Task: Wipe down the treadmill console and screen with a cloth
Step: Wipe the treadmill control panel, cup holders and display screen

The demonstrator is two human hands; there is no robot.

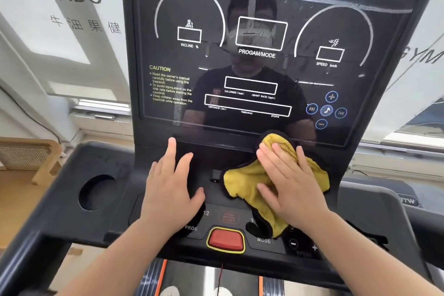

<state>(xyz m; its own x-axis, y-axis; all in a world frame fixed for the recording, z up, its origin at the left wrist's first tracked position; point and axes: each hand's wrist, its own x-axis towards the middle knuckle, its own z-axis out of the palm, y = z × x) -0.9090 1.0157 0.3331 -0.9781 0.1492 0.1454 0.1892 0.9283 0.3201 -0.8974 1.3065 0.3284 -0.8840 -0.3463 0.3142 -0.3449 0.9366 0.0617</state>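
Fingers first: our right hand (292, 184) has them spread and flat, pressing down on the yellow cloth (249, 187) rather than clutching it. The cloth bunches under the palm, its dark edging showing around the folds, and it lies on the black console (115, 199) just up and to the right of the red stop button (225, 239). Its upper fold reaches the bottom edge of the screen (262, 67).

Over to our left hand (171, 187): fingers open and fanned, palm flat on the bare console, holding nothing, up and to the left of the red stop button and well clear of the cloth.

Moving outward, the PROG label sits just left of the button, MODE just right of it, and minus and plus marks farther right. A round cup holder (96, 192) opens far to the left of the button. Above it all the dark screen stands tilted back, with INCLINE, PROGAM/MODE and SPEED boxes and a yellow CAUTION notice.
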